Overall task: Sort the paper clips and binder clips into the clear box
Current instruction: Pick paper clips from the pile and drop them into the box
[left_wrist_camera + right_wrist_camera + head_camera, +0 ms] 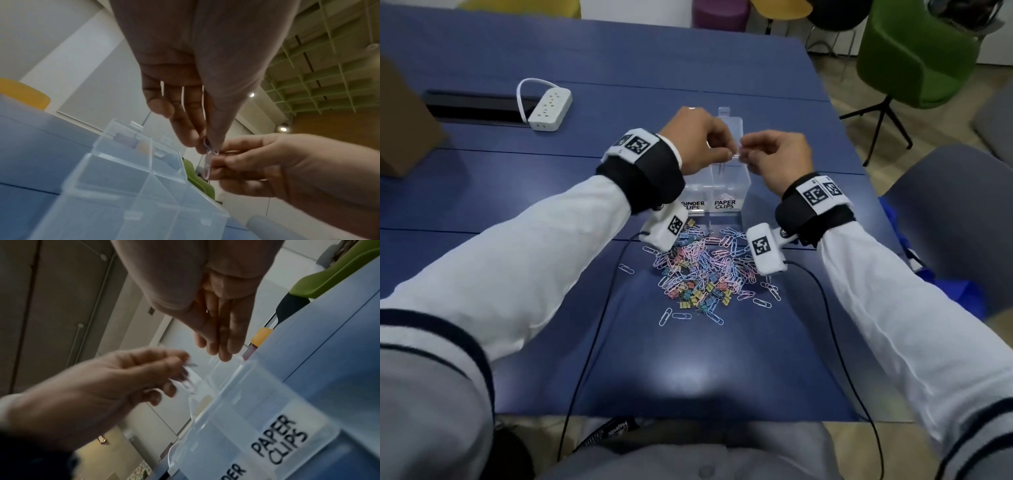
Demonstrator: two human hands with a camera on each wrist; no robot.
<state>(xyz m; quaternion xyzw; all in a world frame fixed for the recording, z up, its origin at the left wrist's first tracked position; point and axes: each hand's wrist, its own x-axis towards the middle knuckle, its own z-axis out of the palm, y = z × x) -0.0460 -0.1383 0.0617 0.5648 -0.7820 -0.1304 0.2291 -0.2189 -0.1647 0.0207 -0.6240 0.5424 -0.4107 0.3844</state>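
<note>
Box (717,192) interior behind hands

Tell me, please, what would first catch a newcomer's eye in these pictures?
Both hands meet above the clear box: the left hand and right hand pinch linked paper clips between them. Nearer the person, a colourful pile of clips lies on the blue table, beneath the box's labels.

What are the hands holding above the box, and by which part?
Linked paper clips: the left hand pinches the upper end, the right hand the lower clip's side.
</note>
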